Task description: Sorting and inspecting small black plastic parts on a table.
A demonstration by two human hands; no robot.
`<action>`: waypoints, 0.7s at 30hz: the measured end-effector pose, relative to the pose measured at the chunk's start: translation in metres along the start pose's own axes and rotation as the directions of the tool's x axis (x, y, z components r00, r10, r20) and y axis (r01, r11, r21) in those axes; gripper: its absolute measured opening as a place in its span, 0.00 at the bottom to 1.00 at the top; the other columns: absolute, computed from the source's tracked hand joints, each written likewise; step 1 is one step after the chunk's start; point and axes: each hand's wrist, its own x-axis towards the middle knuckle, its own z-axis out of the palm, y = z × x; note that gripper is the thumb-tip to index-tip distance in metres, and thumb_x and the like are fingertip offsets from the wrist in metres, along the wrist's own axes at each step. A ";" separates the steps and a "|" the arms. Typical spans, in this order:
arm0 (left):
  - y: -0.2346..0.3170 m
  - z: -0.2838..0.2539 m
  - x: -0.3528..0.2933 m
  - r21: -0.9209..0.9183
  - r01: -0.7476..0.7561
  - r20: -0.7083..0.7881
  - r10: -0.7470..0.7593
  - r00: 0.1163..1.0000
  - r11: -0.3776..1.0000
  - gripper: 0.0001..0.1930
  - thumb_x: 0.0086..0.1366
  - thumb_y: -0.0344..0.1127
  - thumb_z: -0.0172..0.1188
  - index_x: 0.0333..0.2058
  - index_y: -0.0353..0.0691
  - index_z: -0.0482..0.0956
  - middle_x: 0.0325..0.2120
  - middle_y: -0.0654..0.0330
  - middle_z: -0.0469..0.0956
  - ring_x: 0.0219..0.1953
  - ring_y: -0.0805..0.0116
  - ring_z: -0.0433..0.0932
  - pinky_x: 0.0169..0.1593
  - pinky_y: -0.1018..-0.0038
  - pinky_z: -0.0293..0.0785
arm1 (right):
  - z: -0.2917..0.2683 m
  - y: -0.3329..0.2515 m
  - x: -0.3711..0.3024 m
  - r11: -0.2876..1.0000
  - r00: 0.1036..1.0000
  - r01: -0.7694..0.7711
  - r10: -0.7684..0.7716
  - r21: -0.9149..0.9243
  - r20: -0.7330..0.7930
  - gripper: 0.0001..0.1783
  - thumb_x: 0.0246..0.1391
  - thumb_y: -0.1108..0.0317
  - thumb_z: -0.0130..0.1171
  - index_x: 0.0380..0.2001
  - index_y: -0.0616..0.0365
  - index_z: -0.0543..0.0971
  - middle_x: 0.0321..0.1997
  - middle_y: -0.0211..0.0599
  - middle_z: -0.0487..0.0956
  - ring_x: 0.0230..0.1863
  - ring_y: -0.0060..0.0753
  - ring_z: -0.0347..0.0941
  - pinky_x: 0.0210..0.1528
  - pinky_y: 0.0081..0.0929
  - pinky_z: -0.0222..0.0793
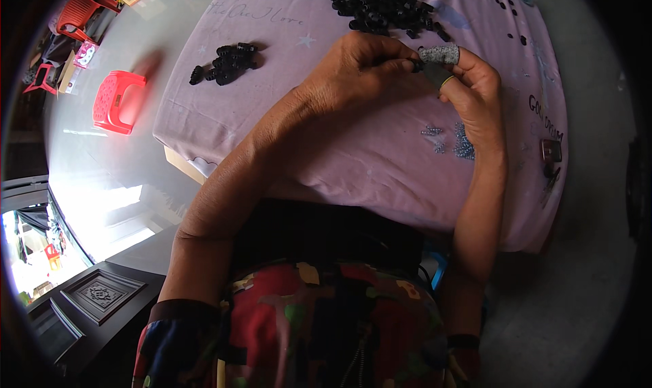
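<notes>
Left hand [353,72]: fingertips pinch small black part [413,64].
Right hand [472,89]: sleeved finger steadies it.
Risk: loose pinch, part probably drops beneath fingers onto lilac cloth [380,157].

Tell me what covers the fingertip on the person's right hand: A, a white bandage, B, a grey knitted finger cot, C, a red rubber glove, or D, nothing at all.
B: the right hand wears a grey finger cot on one raised fingertip, meeting the left hand over the lilac cloth.
</notes>
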 end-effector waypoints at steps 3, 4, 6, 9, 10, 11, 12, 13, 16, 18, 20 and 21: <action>-0.002 -0.001 0.001 -0.043 0.000 -0.003 -0.001 1.000 0.999 0.09 0.70 0.31 0.62 0.43 0.33 0.85 0.32 0.60 0.85 0.36 0.78 0.80 0.41 0.77 0.77 | -0.001 0.005 0.001 1.000 1.000 -0.020 0.020 0.004 -0.013 0.12 0.56 0.78 0.57 0.42 0.62 0.84 0.31 0.22 0.80 0.28 0.07 0.66 0.30 0.11 0.61; -0.002 -0.002 0.001 -0.039 -0.008 0.001 0.008 1.000 0.999 0.09 0.70 0.31 0.62 0.43 0.33 0.84 0.32 0.60 0.85 0.36 0.78 0.80 0.42 0.77 0.77 | -0.002 0.007 0.001 1.000 1.000 -0.014 0.014 -0.007 -0.016 0.11 0.56 0.77 0.58 0.42 0.61 0.84 0.30 0.21 0.80 0.27 0.06 0.66 0.29 0.11 0.61; -0.003 -0.002 0.001 -0.036 -0.016 0.005 0.016 1.000 0.999 0.09 0.70 0.30 0.62 0.44 0.33 0.84 0.32 0.60 0.85 0.36 0.78 0.81 0.42 0.78 0.77 | -0.001 0.008 0.001 1.000 1.000 -0.008 0.008 -0.018 -0.018 0.11 0.57 0.76 0.58 0.42 0.61 0.84 0.29 0.20 0.80 0.27 0.06 0.66 0.29 0.11 0.60; -0.004 -0.002 0.001 -0.049 -0.023 -0.002 0.023 1.000 0.999 0.09 0.70 0.30 0.62 0.44 0.33 0.84 0.32 0.60 0.85 0.36 0.78 0.80 0.42 0.78 0.77 | 0.000 0.007 0.000 0.999 0.999 -0.009 0.008 -0.031 -0.037 0.10 0.57 0.75 0.59 0.42 0.59 0.84 0.28 0.19 0.79 0.26 0.06 0.66 0.28 0.11 0.61; -0.004 -0.003 0.001 -0.039 -0.019 0.002 0.019 1.000 0.999 0.09 0.70 0.31 0.62 0.44 0.33 0.84 0.33 0.60 0.85 0.36 0.78 0.80 0.42 0.78 0.77 | 0.000 0.006 0.000 0.999 0.999 -0.031 0.029 -0.036 -0.038 0.10 0.58 0.75 0.60 0.43 0.60 0.84 0.29 0.21 0.80 0.27 0.08 0.67 0.30 0.11 0.62; -0.005 -0.003 0.002 -0.029 -0.015 0.007 0.015 1.000 0.999 0.09 0.70 0.31 0.62 0.44 0.33 0.84 0.33 0.60 0.85 0.36 0.78 0.80 0.41 0.78 0.77 | 0.000 0.006 0.000 0.998 0.998 -0.053 0.052 -0.042 -0.040 0.10 0.58 0.74 0.61 0.43 0.61 0.83 0.30 0.23 0.80 0.27 0.10 0.68 0.31 0.11 0.63; -0.006 -0.003 0.002 -0.029 -0.014 0.008 0.015 1.000 0.999 0.09 0.70 0.31 0.62 0.44 0.33 0.84 0.33 0.60 0.85 0.36 0.78 0.80 0.41 0.78 0.77 | -0.001 0.007 0.000 0.998 0.998 -0.054 0.052 -0.042 -0.041 0.10 0.58 0.74 0.61 0.43 0.61 0.83 0.30 0.23 0.80 0.27 0.10 0.68 0.31 0.11 0.63; -0.007 -0.003 0.002 -0.057 -0.018 0.015 0.019 1.000 0.998 0.11 0.70 0.32 0.63 0.47 0.34 0.84 0.33 0.64 0.84 0.36 0.80 0.78 0.41 0.80 0.75 | -0.001 0.008 0.001 0.998 0.998 -0.058 0.056 -0.036 -0.037 0.10 0.58 0.74 0.61 0.43 0.61 0.83 0.30 0.24 0.80 0.27 0.10 0.68 0.31 0.11 0.64; -0.007 -0.004 0.002 -0.095 0.002 0.028 0.001 1.000 0.996 0.12 0.70 0.33 0.63 0.49 0.35 0.83 0.33 0.68 0.82 0.35 0.82 0.76 0.41 0.81 0.74 | -0.001 0.008 0.001 0.998 0.998 -0.055 0.054 -0.016 -0.031 0.10 0.58 0.74 0.62 0.43 0.61 0.83 0.30 0.24 0.81 0.28 0.11 0.69 0.31 0.11 0.65; -0.007 -0.005 0.002 -0.108 0.024 0.037 -0.020 0.999 0.994 0.12 0.70 0.32 0.63 0.49 0.36 0.83 0.34 0.68 0.82 0.35 0.82 0.76 0.41 0.81 0.74 | -0.001 0.008 0.001 0.999 0.998 -0.049 0.049 -0.005 -0.033 0.10 0.58 0.74 0.62 0.43 0.61 0.83 0.31 0.24 0.81 0.28 0.11 0.69 0.32 0.11 0.65; -0.006 -0.006 0.002 -0.094 0.053 0.044 -0.049 0.998 0.994 0.12 0.69 0.32 0.63 0.49 0.36 0.82 0.34 0.67 0.82 0.35 0.82 0.77 0.41 0.81 0.74 | -0.002 0.009 0.001 1.000 1.000 -0.024 0.024 -0.015 -0.018 0.10 0.58 0.75 0.61 0.43 0.61 0.83 0.31 0.25 0.81 0.28 0.11 0.70 0.33 0.12 0.66; -0.006 -0.006 0.002 -0.093 0.052 0.043 -0.049 0.998 0.994 0.12 0.69 0.32 0.63 0.49 0.36 0.82 0.34 0.67 0.82 0.35 0.82 0.77 0.41 0.81 0.74 | -0.003 0.010 0.001 1.000 1.000 -0.023 0.023 -0.014 -0.017 0.10 0.58 0.75 0.61 0.43 0.61 0.83 0.31 0.25 0.81 0.28 0.11 0.70 0.33 0.12 0.66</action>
